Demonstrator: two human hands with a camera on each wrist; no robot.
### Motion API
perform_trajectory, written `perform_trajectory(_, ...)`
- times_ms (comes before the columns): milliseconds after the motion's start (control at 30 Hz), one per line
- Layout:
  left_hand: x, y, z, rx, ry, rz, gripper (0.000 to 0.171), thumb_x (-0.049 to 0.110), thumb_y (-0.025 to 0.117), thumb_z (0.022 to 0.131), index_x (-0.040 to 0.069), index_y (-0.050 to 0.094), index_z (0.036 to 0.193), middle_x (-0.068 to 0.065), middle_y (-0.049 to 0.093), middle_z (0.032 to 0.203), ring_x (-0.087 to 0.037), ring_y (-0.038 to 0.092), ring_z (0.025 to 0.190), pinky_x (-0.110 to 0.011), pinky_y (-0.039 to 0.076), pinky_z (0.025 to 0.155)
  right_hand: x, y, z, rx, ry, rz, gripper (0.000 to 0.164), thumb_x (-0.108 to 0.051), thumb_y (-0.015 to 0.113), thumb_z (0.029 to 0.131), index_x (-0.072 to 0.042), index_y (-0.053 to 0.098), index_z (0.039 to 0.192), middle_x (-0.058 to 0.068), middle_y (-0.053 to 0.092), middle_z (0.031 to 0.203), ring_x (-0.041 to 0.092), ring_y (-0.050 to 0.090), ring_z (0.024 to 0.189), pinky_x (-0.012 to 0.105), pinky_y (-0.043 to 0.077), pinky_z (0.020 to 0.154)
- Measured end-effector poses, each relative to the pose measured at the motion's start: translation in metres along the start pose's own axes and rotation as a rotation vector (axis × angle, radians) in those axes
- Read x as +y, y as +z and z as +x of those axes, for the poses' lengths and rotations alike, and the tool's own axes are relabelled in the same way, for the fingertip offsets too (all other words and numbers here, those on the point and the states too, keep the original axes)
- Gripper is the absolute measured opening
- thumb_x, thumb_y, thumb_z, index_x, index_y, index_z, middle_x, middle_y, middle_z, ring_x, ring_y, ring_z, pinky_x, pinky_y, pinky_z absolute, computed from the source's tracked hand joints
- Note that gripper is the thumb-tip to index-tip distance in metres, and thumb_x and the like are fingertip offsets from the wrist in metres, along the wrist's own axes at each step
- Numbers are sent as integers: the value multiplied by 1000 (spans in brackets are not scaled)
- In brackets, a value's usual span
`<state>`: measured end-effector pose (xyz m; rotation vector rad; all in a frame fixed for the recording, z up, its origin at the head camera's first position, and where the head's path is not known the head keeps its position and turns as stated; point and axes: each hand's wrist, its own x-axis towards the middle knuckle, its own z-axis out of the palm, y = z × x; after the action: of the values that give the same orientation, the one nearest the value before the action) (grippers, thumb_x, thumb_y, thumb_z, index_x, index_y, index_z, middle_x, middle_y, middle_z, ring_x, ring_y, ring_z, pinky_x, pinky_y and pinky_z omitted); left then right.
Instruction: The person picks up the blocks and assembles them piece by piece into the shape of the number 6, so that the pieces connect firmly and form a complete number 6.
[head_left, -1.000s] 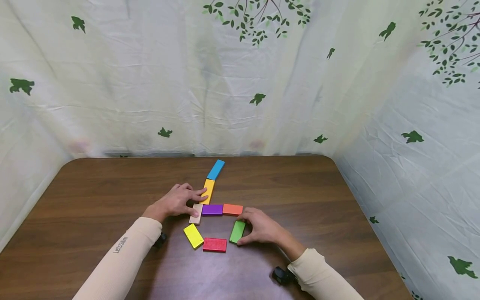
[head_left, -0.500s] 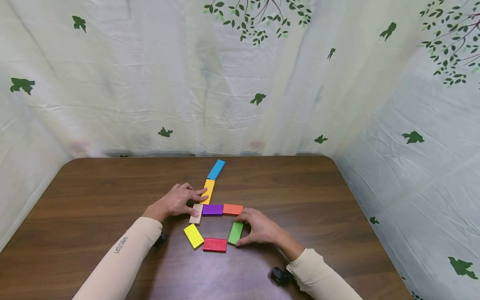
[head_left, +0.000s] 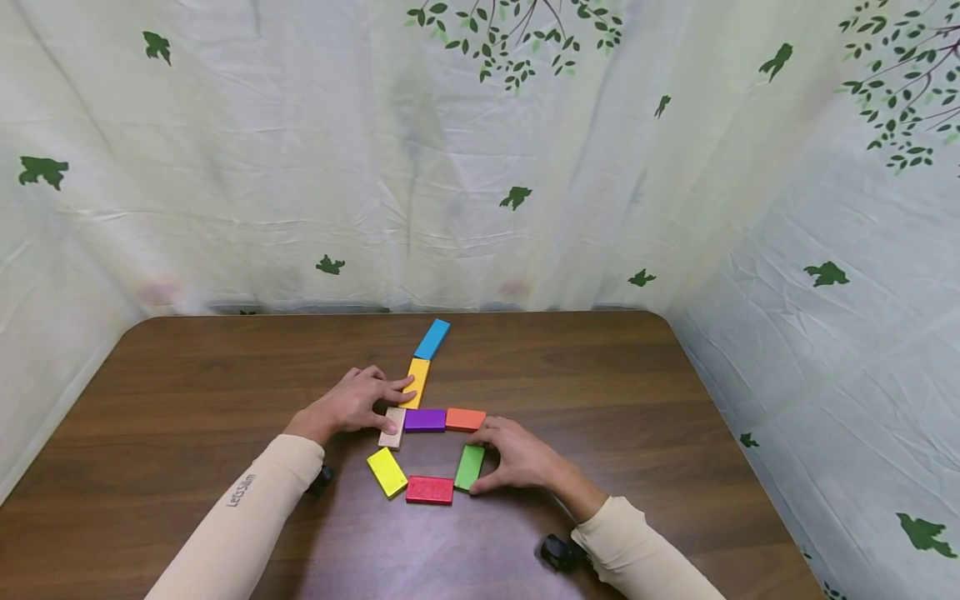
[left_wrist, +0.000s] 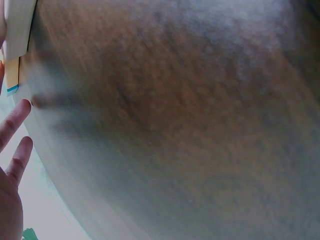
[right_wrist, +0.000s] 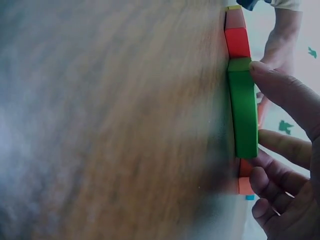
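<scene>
My right hand (head_left: 521,454) holds a green block (head_left: 469,467) between the thumb at its near end and fingers at its far end. In the right wrist view the green block (right_wrist: 243,107) stands right at the end of a red block (right_wrist: 236,35). Beside my left hand (head_left: 356,400), the fingertips rest on an amber block (head_left: 418,377) and the thumb touches a pale wooden block (head_left: 391,433). Those fingers are fairly straight. In the left wrist view only part of the left hand (left_wrist: 11,170) shows, at the edge, below the wooden block (left_wrist: 19,25).
A purple block (head_left: 425,421) and an orange block (head_left: 466,419) run right from the wooden one. A yellow block (head_left: 387,472) lies tilted left of the red one. Beyond the amber block lies a blue block (head_left: 432,339). All lie on a brown wooden table (head_left: 225,358) before a leaf-print curtain (head_left: 300,167).
The green block has slid left with my right hand, up to the right end of the red block, and the hand shifted slightly left. My left hand stays in place.
</scene>
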<state>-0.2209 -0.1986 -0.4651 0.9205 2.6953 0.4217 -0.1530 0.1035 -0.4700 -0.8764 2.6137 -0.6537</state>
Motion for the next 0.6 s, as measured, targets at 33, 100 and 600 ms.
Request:
perform_trajectory(33, 0, 0, 0, 1, 1, 2, 66, 46, 73, 78, 18, 56, 136, -4, 44, 149, -28, 44, 112, -47, 32, 92, 0, 0, 0, -1, 0, 1, 62, -47, 83, 71, -16, 66, 122, -9, 56, 107, 7, 48, 96, 26, 45, 88)
perform_trajectory(100, 0, 0, 0, 0, 1, 0, 67, 46, 73, 78, 18, 56, 136, -4, 44, 149, -28, 44, 112, -47, 32, 93, 0, -1, 0, 5, -10, 12, 62, -48, 83, 71, -16, 66, 122, -9, 57, 107, 7, 49, 96, 26, 45, 88)
perform_trajectory(600, -1, 1, 1, -1, 0, -15, 67, 46, 73, 78, 19, 55, 136, -3, 43, 149, -26, 43, 112, -46, 32, 91, 18, -32, 27, 29, -191, -30, 49, -27, 79, 79, -13, 65, 124, 1, 57, 111, 18, 51, 106, 39, 38, 94)
